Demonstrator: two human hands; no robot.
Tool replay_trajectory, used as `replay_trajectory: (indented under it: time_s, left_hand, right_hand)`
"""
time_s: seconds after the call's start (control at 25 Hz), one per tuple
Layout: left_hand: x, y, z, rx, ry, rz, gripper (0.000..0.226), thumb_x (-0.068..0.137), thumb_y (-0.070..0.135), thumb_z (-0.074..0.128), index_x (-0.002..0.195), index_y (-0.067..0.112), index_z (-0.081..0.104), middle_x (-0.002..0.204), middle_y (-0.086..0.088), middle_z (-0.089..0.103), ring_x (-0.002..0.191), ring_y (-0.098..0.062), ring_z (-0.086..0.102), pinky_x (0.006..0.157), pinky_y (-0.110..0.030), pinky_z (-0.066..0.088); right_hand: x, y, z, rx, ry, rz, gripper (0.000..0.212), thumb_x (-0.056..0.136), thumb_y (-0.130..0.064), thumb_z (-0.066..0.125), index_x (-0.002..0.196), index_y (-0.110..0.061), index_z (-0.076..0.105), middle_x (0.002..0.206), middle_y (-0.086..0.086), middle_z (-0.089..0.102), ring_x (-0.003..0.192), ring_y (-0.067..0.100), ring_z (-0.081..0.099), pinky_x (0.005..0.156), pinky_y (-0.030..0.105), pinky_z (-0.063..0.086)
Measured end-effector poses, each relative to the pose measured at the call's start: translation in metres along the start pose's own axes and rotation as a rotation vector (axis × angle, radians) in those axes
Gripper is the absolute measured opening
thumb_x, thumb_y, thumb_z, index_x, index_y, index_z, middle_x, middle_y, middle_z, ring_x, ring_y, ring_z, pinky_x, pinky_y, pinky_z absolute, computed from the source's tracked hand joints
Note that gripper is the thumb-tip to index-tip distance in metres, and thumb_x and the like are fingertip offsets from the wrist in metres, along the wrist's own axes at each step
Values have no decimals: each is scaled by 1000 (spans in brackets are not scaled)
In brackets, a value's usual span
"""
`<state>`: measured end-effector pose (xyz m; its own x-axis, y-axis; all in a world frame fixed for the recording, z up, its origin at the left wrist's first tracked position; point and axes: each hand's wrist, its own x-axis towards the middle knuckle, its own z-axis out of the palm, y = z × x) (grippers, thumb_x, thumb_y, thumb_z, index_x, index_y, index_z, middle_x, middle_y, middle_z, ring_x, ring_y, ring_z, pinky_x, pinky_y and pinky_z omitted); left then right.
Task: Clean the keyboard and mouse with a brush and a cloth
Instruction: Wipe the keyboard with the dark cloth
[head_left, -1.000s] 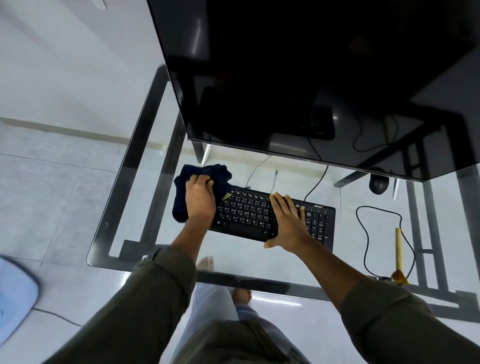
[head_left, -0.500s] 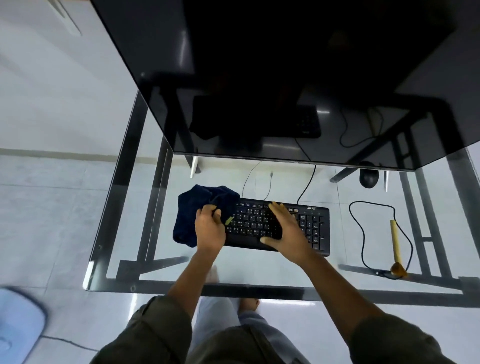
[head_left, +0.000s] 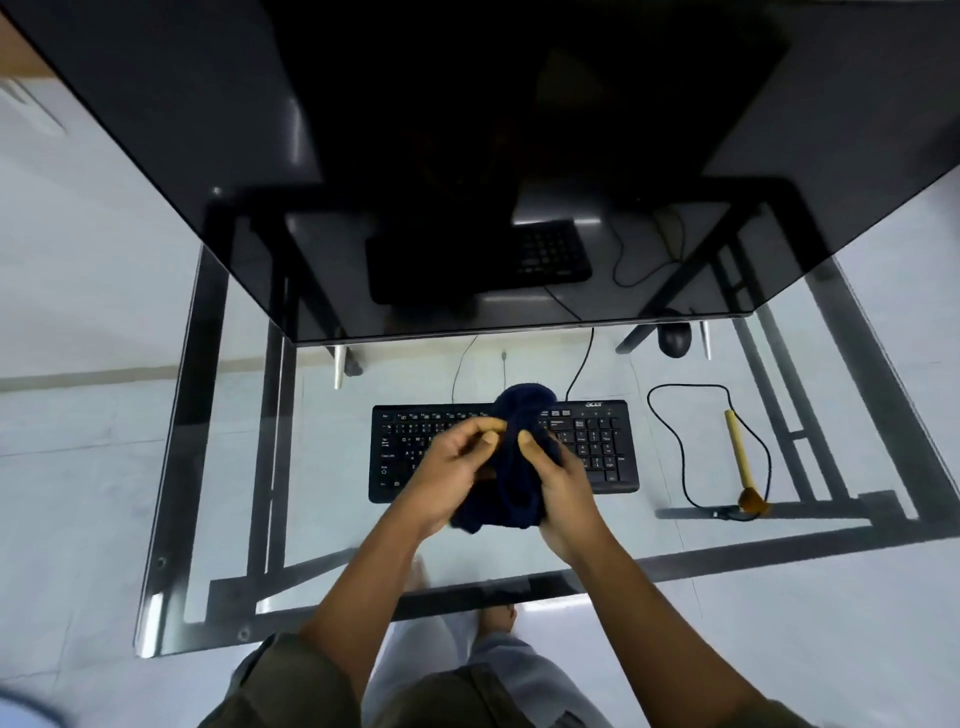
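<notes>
both hands, left hand (head_left: 453, 470) and right hand (head_left: 558, 480), fingers pinching dark blue cloth (head_left: 514, 457) (bunched) above keyboard (head_left: 597, 441)

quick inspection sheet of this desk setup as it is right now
surface: glass desk on a dark frame, floor visible through it
job's things: dark blue cloth bunched in both hands above the black keyboard; black mouse by the monitor's lower edge; wooden-handled brush lying right of the keyboard
clutter: nothing seen
grippers: left hand and right hand both grip the cloth
cables: black cable looped beside the brush; keyboard lead runs back under the monitor
surroundings: large dark monitor, pale tiled floor
</notes>
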<state>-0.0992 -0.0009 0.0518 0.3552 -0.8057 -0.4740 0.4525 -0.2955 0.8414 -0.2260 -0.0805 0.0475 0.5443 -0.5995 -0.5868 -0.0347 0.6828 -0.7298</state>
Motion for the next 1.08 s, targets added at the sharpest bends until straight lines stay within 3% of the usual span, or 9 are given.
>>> replay_trajectory:
  time_s: [0.12, 0.2, 0.28, 0.4, 0.56, 0.64, 0.76, 0.92, 1.08]
  left_hand:
    - [7, -13, -55, 603, 558, 209, 20, 100, 18, 57, 116, 10, 65, 110, -8, 68, 98, -26, 64, 89, -37, 54]
    - [8, -33, -106, 743, 734, 104, 33, 98, 27, 60, 123, 7, 60, 113, -15, 65, 100, -31, 63, 89, -43, 54]
    - [8, -53, -138, 775, 682, -54, 36, 96, 31, 63, 123, 7, 61, 112, -15, 68, 98, -31, 63, 87, -40, 52]
    - [10, -77, -152, 836, 486, -11, 13, 96, 21, 64, 105, 14, 70, 104, -6, 72, 89, -25, 61, 79, -34, 49]
    - [14, -71, -159, 829, 468, -16, 4, 95, 21, 66, 96, 21, 70, 95, 4, 71, 79, -17, 59, 69, -26, 42]
    - [12, -68, -159, 817, 458, -23, 5, 94, 20, 68, 96, 19, 72, 91, 6, 69, 70, -8, 54, 64, -18, 38]
    - [8, -66, -159, 786, 458, -7, 5, 93, 19, 69, 96, 19, 73, 88, 7, 69, 66, -4, 53, 62, -14, 38]
    - [7, -69, -162, 778, 437, -11, 5, 92, 22, 70, 94, 21, 74, 90, 8, 72, 65, -4, 54, 62, -16, 38]
    - [12, -70, -172, 783, 405, -35, 4, 91, 28, 71, 93, 26, 73, 92, 12, 72, 66, -9, 56, 63, -21, 40]
  right_hand:
    - [0, -20, -7, -115, 208, -91, 19, 94, -20, 68, 112, -16, 70, 108, 7, 76, 104, 28, 71, 88, 45, 58]
    - [6, -32, -25, -267, 402, -255, 14, 94, -25, 69, 108, -24, 71, 102, -2, 76, 99, 18, 71, 85, 38, 58]
    - [20, -32, -48, -495, 596, -337, 23, 95, -32, 66, 116, -26, 67, 110, -1, 71, 104, 17, 68, 89, 34, 55]
    - [50, -7, -58, -974, 675, -232, 51, 95, -32, 66, 142, -15, 54, 131, 17, 56, 117, 33, 59, 100, 37, 47]
    - [69, 60, 42, -1353, 291, -292, 58, 94, -27, 66, 148, -25, 46, 137, 10, 42, 112, 26, 58, 105, 40, 49]
    - [63, 91, 92, -1458, 87, -340, 61, 92, -18, 65, 149, -26, 44, 135, 8, 40, 116, 28, 51, 92, 43, 57]
    - [58, 98, 101, -1509, 49, -419, 67, 88, -9, 64, 149, -27, 44, 134, 7, 40, 120, 26, 46, 81, 40, 59]
    - [54, 52, 23, -1339, 387, -299, 66, 90, 0, 59, 146, -33, 45, 142, 1, 37, 108, 8, 52, 94, 26, 54]
    - [69, 12, -26, -1261, 722, -176, 56, 91, -9, 63, 144, -18, 47, 143, 16, 42, 121, 37, 55, 102, 48, 51]
